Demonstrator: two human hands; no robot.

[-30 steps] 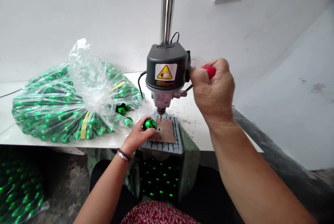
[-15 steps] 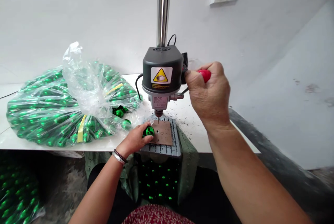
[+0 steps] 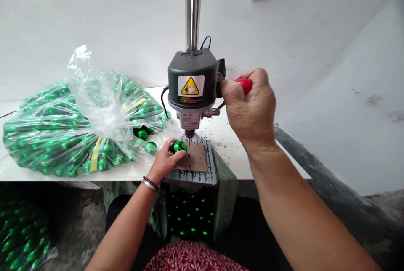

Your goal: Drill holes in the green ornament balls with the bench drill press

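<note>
A shiny green ball (image 3: 179,147) is held between the thumb and fingers of my left hand (image 3: 166,159), just left of the drill bit. Under it lies a brown board (image 3: 197,159) with a small hole, on the grey slotted base (image 3: 212,174) of the drill press (image 3: 193,79). The bit points down above the board, apart from the ball. My right hand (image 3: 252,111) is closed round the red-knobbed lever (image 3: 245,86) on the right side of the machine.
A clear plastic bag (image 3: 59,136) full of green balls lies on the white table (image 3: 126,174) at left, with loose balls at its mouth. More green balls (image 3: 191,216) lie below the base, between green cloth. Dark shavings dot the table. Another bag (image 3: 22,233) stands on the floor.
My left hand has lifted the ball slightly and turned it, showing more of its shiny side. My right hand stays on the lever. The whole view has shifted a little.
</note>
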